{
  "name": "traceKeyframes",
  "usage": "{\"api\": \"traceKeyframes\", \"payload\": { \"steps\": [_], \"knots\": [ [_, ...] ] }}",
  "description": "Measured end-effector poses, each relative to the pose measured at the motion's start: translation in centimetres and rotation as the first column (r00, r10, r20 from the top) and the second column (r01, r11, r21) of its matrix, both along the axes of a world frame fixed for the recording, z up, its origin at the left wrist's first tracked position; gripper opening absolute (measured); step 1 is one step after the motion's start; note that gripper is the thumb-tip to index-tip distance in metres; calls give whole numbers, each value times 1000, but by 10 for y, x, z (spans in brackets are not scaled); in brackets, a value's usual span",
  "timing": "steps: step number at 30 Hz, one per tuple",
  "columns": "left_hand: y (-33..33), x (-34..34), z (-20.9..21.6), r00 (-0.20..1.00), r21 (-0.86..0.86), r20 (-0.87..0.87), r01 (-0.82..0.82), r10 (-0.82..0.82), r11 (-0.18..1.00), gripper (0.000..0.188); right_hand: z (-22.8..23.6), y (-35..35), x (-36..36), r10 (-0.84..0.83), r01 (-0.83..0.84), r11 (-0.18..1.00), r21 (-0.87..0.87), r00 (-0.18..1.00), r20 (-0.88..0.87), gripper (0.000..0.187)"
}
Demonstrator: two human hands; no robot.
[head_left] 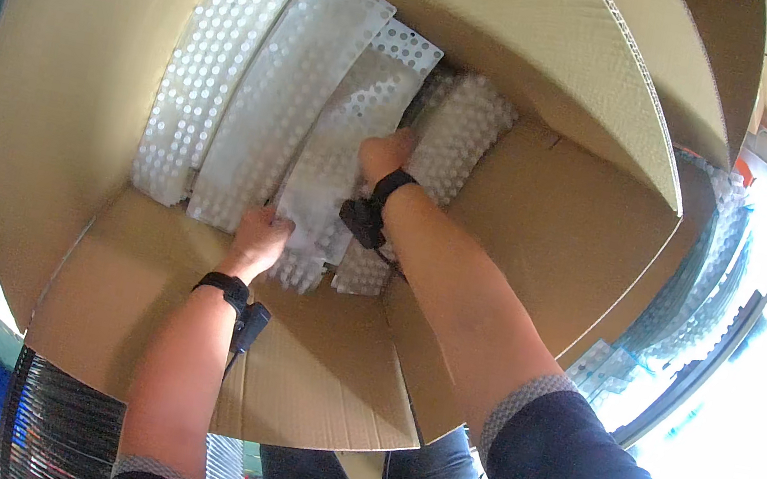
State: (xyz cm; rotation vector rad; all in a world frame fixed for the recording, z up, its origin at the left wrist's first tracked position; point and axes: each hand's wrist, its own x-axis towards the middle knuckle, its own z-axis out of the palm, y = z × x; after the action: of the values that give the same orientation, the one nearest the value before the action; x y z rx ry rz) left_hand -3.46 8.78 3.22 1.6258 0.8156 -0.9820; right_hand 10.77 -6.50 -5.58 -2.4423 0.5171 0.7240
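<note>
Okay, your left hand (262,238) pinches the wrapped bundle (351,117) inside the carton (552,232), can't tell if your right hand (386,154) grips, and uneven pulling could snag the neighbouring bundle (465,132).

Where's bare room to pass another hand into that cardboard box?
Likely along the bare left wall, bordered by the leftmost bubble-wrap bundle, and along the bare right wall, bordered by the rightmost bundle and right forearm. Crowded: the bundles between, where left hand and right hand are.

L hand (261,237) part-curled; R hand (384,155) farther fwd
</note>
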Motion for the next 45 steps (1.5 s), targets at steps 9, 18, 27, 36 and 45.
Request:
{"api": "traceKeyframes", "payload": {
  "steps": [9,18,27,36,45],
  "knots": [
    [-17,10,12,826,268,-357,538,-437,799,52,39,17,100,718,-686,696,-211,665,208,46],
    [-17,2,-13,846,263,-414,466,-337,845,43,43,10,137,800,-803,595,11,592,-96,47],
    [-17,-2,-19,914,243,-326,327,-241,913,41,45,2,149,825,-814,564,138,548,-140,44],
    [-28,12,2,937,333,-296,283,-185,900,27,42,-17,170,823,-821,568,-60,568,9,36],
    [-37,19,-5,713,253,-389,692,-584,676,28,40,1,132,727,-673,664,-326,683,69,38]
  ]
}}
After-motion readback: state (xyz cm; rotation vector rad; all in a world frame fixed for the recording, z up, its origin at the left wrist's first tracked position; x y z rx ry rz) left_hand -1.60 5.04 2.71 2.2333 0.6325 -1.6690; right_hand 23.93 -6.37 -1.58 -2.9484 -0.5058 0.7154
